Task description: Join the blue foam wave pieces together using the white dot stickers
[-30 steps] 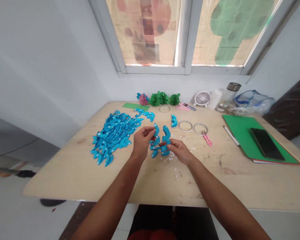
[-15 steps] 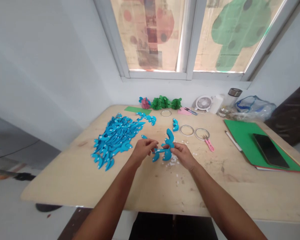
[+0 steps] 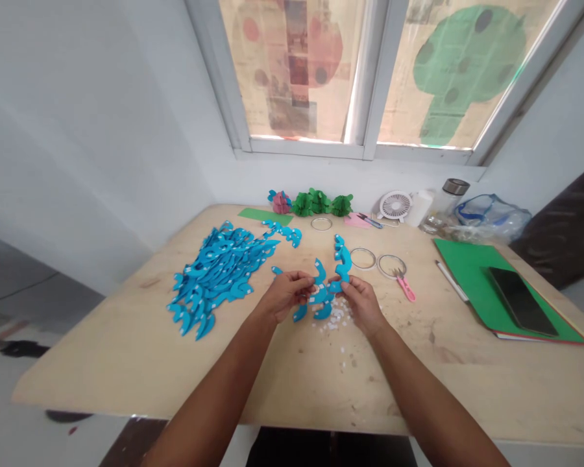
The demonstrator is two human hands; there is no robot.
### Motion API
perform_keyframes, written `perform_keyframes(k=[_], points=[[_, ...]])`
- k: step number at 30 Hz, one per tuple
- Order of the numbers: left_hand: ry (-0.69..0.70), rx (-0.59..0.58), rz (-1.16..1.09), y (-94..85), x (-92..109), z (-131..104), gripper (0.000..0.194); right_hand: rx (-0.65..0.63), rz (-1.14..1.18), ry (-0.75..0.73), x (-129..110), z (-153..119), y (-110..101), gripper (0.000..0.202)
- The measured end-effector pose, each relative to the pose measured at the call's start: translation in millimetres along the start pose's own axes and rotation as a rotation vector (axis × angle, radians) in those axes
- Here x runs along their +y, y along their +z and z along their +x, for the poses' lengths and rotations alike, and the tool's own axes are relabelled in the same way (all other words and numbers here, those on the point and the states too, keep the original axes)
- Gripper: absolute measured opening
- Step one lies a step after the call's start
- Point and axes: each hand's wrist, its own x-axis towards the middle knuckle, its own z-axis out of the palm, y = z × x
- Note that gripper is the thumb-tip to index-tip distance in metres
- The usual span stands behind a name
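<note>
- Handling blue curved pieces above the wooden table, near its middle; judging by the pose, at a stage of fine fingertip positioning.
- Pinching at one side with left hand, at the other with right hand; held apart, with the blue curved pieces spanning the gap; impossible to tell whether fastened together or merely touching.
- Calling, in judgement, for a light grip, steady support from both sides and clear sight of the small white patches; easy to bend or slip if squeezed.
- Lying just below, white scraps; to the left, a heaped pile of blue pieces.
- Standing at the back right, a clear bottle with a metal lid, lower contents too blurred to name; beside it, a white bottle, opaque, so contents hidden; then a clear plastic bag with blue trim, contents impossible to make out.
</note>
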Motion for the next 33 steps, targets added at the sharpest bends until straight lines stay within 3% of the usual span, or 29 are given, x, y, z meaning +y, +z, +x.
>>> perform_keyframes(k=[9,16,24,33], points=[[0.104,-0.062,-0.26,6.9,-3,15,0.02,0.055,-0.005,0.059,9,4,-5,0.023],[0.078,-0.154,-0.313,16.9,-14,22,0.019,0.069,-0.227,0.009,3,4,-3,0.027],[0.135,-0.084,-0.268,20.2,-22,23,0.021,0.006,-0.403,-0.039,7,7,-2,0.026],[0.246,0.088,-0.125,25.2,-27,26,0.021,-0.023,-0.477,-0.042,3,4,1,0.023]])
